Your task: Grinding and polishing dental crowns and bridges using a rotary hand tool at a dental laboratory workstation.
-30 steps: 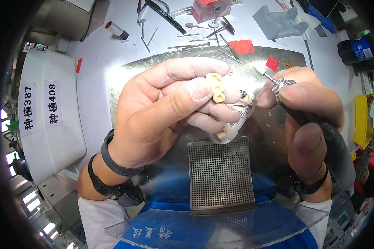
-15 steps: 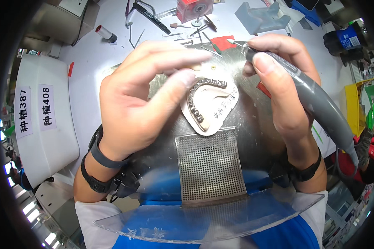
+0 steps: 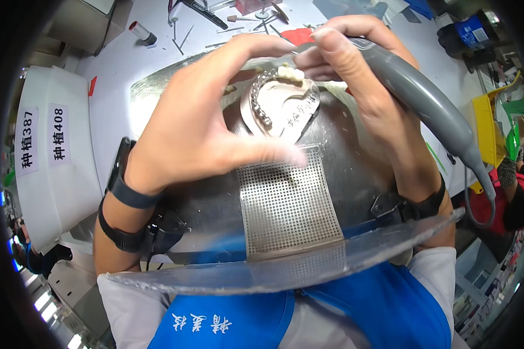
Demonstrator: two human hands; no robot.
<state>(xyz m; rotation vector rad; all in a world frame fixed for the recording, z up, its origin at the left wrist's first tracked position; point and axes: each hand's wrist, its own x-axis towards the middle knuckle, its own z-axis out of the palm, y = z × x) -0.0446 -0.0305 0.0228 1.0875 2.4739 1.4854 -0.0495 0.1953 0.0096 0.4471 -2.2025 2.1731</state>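
Note:
A white plaster dental model (image 3: 285, 110) lies on the dark metal plate of the bench. Along its arch runs a shiny metal bar framework (image 3: 257, 103). At the far end of the arch sits a white block of joined teeth (image 3: 291, 74). My left hand (image 3: 198, 116) is spread around the model's left side, fingers arching over the far side and the blurred thumb stretched out at the near side; it holds nothing that I can see. In my right hand (image 3: 361, 64) is a grey rotary handpiece (image 3: 419, 93), its tip hidden by my fingers near the model's far right.
A perforated metal grille (image 3: 288, 203) lies nearer me, with a clear shield (image 3: 285, 273) below. Loose burs, a black marker (image 3: 204, 13) and a red-capped tube (image 3: 142, 33) lie beyond. A white bin (image 3: 58, 151) stands left, a bottle (image 3: 471, 36) far right.
My left hand has opened, its thumb swinging toward me away from the fingers. The white teeth block now shows on the framework. My right hand has moved leftward and away with the handpiece.

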